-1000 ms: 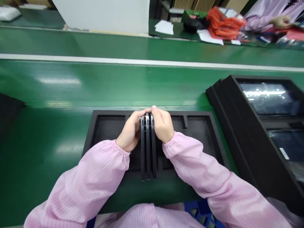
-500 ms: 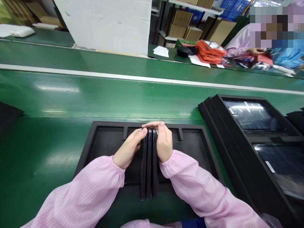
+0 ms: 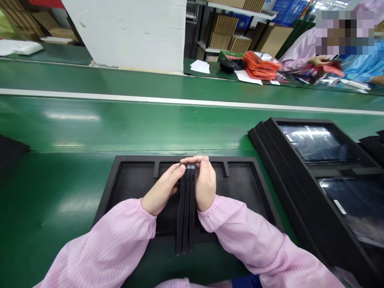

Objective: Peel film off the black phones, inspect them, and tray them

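Three dark tablets (image 3: 185,212) stand on edge, side by side, between my two hands. From the left, my left hand (image 3: 163,186) is closed on the stack, its thumb along the near top edge. My right hand (image 3: 206,184) presses the right face, fingers bent over the far end. The tablets' flat faces are hidden; only their narrow edges show. Beneath them lies a black foam tray (image 3: 132,180) with recesses, and the tablets' near ends reach past its front edge.
Stacked black foam trays (image 3: 288,172) at the right hold tablets (image 3: 319,144) with glossy screens. A black piece (image 3: 12,152) lies far left. Across the green bench (image 3: 135,128) are a white board (image 3: 129,36), orange packets (image 3: 261,66) and a person (image 3: 300,50) in pink handling something red.
My right hand has moved slightly left, and the gaps between the tablets have narrowed. The view has shifted a little. Across the bench, the person's hand has lifted a red item.
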{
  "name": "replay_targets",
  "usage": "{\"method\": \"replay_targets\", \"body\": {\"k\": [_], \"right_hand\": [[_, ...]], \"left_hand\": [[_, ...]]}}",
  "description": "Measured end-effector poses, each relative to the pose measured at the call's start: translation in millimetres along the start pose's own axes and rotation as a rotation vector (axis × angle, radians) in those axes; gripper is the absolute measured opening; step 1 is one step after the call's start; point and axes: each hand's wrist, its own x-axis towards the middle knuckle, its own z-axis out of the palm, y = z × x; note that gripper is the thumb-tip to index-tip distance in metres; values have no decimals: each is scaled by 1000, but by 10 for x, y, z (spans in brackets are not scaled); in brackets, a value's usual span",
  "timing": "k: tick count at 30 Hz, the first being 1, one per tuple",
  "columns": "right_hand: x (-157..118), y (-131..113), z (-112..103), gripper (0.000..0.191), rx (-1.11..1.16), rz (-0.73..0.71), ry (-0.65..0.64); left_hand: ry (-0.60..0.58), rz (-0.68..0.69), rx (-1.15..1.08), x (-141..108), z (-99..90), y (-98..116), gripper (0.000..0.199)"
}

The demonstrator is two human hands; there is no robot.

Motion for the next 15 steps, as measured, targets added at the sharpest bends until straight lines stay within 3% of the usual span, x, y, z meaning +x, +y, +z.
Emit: {"method": "replay_targets", "body": {"k": [2,5,7,10,13,15], "right_hand": [[12,18,-4,45,11,12,11],[24,36,-8,45,19,28,25],[21,29,-7,44,12,18,24],[8,-10,-15,39,11,-42,-9],[10,-51,-57,39,91,-78,-100],[32,-60,-106,60,143,-93,-233]], "left_hand": [[-81,27,5,-7,-7,9,64],[-166,58,96,-10,0,38,90],[-166,41,129,-10,17,48,103],[-147,62,110,-20,49,42,107],[-136,193,128,-47,61,69,115],[-83,344,172,-70,39,122,122]]}}
